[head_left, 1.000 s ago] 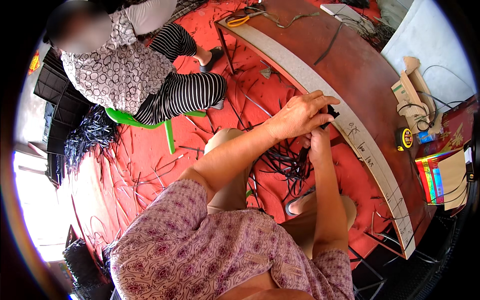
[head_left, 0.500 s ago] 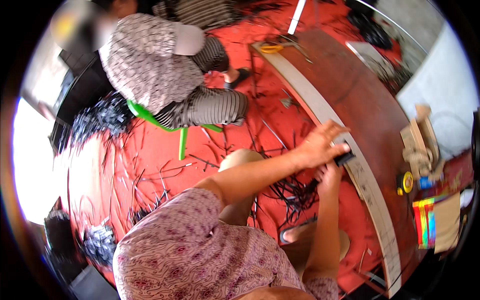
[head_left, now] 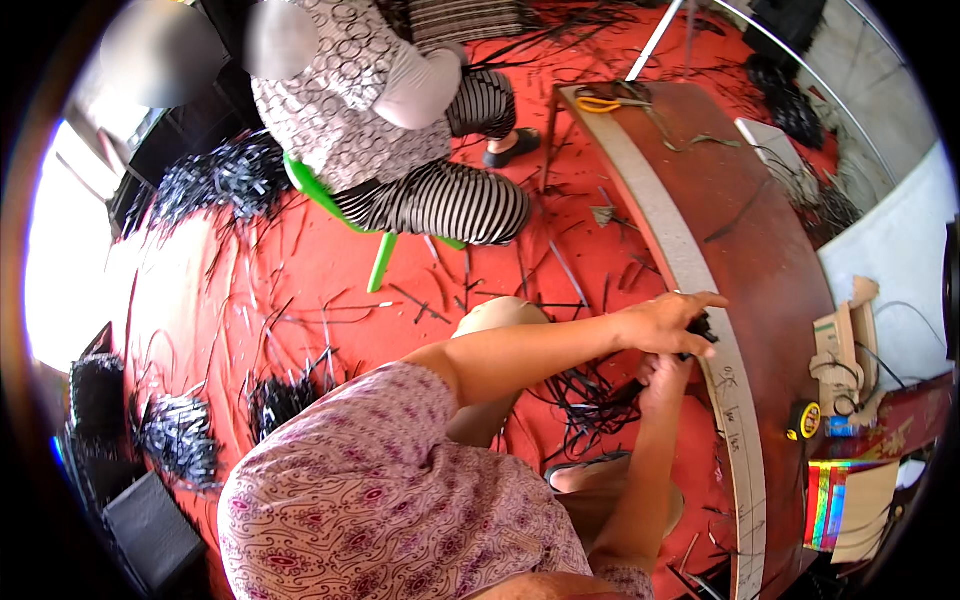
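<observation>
A bundle of black strips (head_left: 590,405) hangs down beside the table's near edge. My right hand (head_left: 667,378) is closed around its upper part, just below my left hand. The bundle's dark top end shows between the thumb and fingers of my left hand (head_left: 660,322), which are spread apart at the edge of the table. Both hands are beside a long pale board (head_left: 690,262) with pencil marks, lying along the near edge of the reddish-brown table (head_left: 765,270). How firmly the left palm touches the strips is hidden.
Orange-handled scissors (head_left: 598,104) lie at the table's far end. A yellow-and-black tape measure (head_left: 803,420) and torn cardboard (head_left: 835,340) are at the right. Another person sits on a green stool (head_left: 380,262) at the far left. Loose black strips litter the red floor (head_left: 300,340).
My view has shifted, so most of the surroundings appear lower and farther right. My left thumb and fingers have spread wider around the bundle's top. My right hand keeps its grip below.
</observation>
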`<state>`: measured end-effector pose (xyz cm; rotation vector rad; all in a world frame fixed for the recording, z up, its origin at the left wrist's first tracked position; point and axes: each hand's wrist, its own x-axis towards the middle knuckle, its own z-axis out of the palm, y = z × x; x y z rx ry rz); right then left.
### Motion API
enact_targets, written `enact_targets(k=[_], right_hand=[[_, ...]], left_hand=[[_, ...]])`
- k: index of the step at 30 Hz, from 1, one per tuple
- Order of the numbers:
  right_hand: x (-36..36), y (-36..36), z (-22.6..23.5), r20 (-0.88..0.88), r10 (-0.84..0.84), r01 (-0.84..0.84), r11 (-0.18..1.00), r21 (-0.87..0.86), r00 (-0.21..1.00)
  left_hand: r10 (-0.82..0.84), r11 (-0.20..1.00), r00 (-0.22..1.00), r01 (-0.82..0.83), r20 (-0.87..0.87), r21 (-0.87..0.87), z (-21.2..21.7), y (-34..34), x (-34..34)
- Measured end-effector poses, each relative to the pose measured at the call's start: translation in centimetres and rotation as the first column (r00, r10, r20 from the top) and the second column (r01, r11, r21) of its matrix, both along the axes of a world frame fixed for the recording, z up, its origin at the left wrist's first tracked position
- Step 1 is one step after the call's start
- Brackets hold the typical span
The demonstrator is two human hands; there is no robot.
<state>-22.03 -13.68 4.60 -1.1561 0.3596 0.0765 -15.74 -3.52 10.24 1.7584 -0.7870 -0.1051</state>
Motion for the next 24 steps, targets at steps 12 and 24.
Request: enact_targets(k=[12, 24], right_hand=[[1.9, 1.2, -3.6, 0.183, 0.049, -0.022, 0.989, -0.147, 0.982], [1.2, 1.6, 0.9, 0.427, 0.138, 0.035, 0.927, -0.373, 0.894]], left_hand=[[-0.126, 0.989, 0.988, 0.118, -0.091, -0.09, -0.6, 0.7, -0.3], [-0.253, 0.932, 0.805, 0.055, -0.536, -0.357, 1.5, 0.2, -1.6]])
